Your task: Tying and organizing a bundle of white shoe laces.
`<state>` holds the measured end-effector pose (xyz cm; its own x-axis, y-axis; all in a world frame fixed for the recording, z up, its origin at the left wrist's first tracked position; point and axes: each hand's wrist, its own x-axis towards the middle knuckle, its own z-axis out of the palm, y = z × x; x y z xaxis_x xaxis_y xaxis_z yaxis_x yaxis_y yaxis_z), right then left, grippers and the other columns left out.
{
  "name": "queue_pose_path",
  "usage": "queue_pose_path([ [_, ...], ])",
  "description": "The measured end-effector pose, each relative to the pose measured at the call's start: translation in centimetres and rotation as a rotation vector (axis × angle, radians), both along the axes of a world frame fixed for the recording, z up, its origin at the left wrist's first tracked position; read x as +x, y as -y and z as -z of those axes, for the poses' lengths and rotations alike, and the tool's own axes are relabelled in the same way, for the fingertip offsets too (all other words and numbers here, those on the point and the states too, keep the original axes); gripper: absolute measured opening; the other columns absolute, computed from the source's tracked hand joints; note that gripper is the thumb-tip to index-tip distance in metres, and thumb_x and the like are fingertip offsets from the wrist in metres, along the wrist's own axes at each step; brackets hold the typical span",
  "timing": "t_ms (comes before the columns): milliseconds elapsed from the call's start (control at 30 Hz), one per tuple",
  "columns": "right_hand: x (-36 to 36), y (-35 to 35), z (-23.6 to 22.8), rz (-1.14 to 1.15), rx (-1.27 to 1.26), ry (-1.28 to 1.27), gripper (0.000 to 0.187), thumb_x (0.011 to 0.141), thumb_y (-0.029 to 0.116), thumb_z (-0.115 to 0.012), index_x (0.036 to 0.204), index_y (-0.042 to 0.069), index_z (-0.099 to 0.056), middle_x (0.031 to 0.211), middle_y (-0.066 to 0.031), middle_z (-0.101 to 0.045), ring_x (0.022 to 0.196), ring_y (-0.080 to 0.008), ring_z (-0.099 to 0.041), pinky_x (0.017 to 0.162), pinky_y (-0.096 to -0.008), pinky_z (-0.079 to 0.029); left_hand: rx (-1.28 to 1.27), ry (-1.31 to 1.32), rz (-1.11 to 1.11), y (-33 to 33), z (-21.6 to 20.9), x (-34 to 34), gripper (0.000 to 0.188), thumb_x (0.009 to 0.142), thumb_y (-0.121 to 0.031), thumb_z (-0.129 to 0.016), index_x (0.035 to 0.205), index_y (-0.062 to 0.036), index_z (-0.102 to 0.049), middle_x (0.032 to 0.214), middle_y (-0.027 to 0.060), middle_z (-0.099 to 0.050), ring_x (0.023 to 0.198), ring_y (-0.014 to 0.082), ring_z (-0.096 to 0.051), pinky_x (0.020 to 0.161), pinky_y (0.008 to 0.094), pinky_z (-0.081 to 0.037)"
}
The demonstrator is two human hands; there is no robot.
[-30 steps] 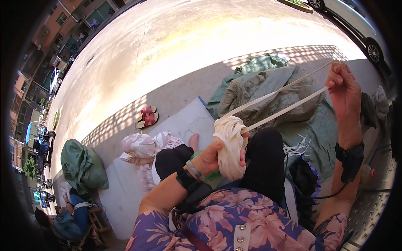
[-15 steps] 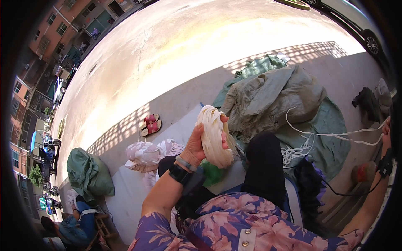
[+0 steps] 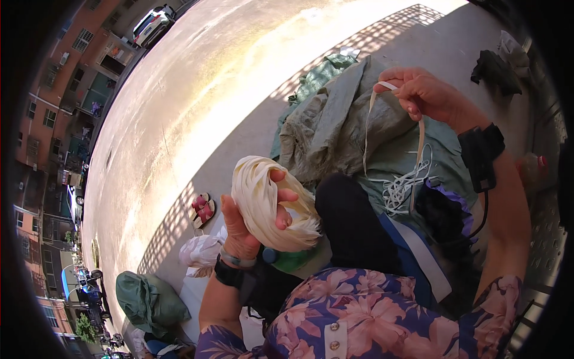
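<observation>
My left hand [image 3: 240, 238] grips a coiled hank of cream-coloured flat band [image 3: 254, 197]. Its fingers pass through the loop and show on the inner side. Up to the right, my right hand [image 3: 429, 96] is closed on a white strip of band [image 3: 367, 134] that runs over the fingers and hangs down on both sides. Below it, a loose tangle of the same strip [image 3: 405, 196] lies on a green sheet [image 3: 442, 149]. Whether the strip joins the hank cannot be seen.
Ahead lies a grey-green sack heap [image 3: 323, 134]. Pink sandals [image 3: 203, 209], a white-pink cloth bundle [image 3: 200, 250] and a stuffed green sack [image 3: 149, 299] are at left. A green bottle [image 3: 290, 260] is behind the hank. A dark bag [image 3: 496, 72] lies far right.
My right hand has come in from the far right edge to above the green sheet; the stretched strip now hangs slack. The hank has turned, its loop opening wider. My view has shifted right.
</observation>
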<state>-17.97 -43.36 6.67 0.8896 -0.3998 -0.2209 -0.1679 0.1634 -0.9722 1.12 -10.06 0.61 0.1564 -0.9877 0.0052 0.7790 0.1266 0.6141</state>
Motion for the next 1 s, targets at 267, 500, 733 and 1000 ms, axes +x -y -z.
queue_pose_path([
  [267, 8.7, -7.8, -4.3, -0.329, -0.099, 0.148, 0.038, 0.075, -0.001, -0.049, 0.112, -0.011, -0.043, 0.101, -0.0191, -0.057, 0.042, -0.0089, -0.051, 0.043, -0.0267, -0.046, -0.055, 0.087, -0.004, -1.1, -0.2, 1.5, 0.105, 0.069, -0.074, -0.052, 0.136, 0.0015, -0.023, 0.126, 0.0322, -0.044, 0.063, 0.0210, -0.061, 0.068, 0.0343, -0.045],
  [500, 10.1, -12.0, -5.2, -0.514, -0.138, 0.226, 0.012, 0.073, 0.004, -0.049, 0.075, -0.006, -0.054, 0.055, -0.0138, -0.055, 0.045, -0.0225, -0.057, 0.048, -0.0347, -0.050, -0.031, 0.058, -0.069, -2.7, -0.5, 2.6, 0.109, 0.064, -0.071, -0.060, 0.136, 0.0032, -0.024, 0.124, 0.0357, -0.042, 0.063, 0.0254, -0.063, 0.061, 0.0311, -0.051],
  [733, 9.7, -15.7, -3.3, -0.640, -0.007, 0.160, 0.013, 0.074, 0.003, -0.051, 0.080, -0.008, -0.054, 0.060, -0.0150, -0.056, 0.050, -0.0229, -0.059, 0.048, -0.0327, -0.047, -0.005, 0.110, -0.303, -3.8, 1.3, 3.3, 0.114, 0.059, -0.077, -0.057, 0.134, 0.0040, -0.027, 0.118, 0.0312, -0.050, 0.058, 0.0236, -0.062, 0.058, 0.0310, -0.052],
  [1000, 7.7, -19.1, 0.4, -0.754, -0.039, 0.157, 0.033, 0.087, 0.002, -0.038, 0.119, 0.004, -0.041, 0.070, -0.0095, -0.055, 0.053, -0.0126, -0.054, 0.047, -0.0243, -0.042, 0.031, 0.026, -0.468, -3.5, 0.5, 3.0, 0.103, 0.069, -0.066, -0.059, 0.137, 0.0014, -0.023, 0.132, 0.0203, -0.043, 0.104, 0.0336, -0.056, 0.075, 0.0471, -0.054],
])
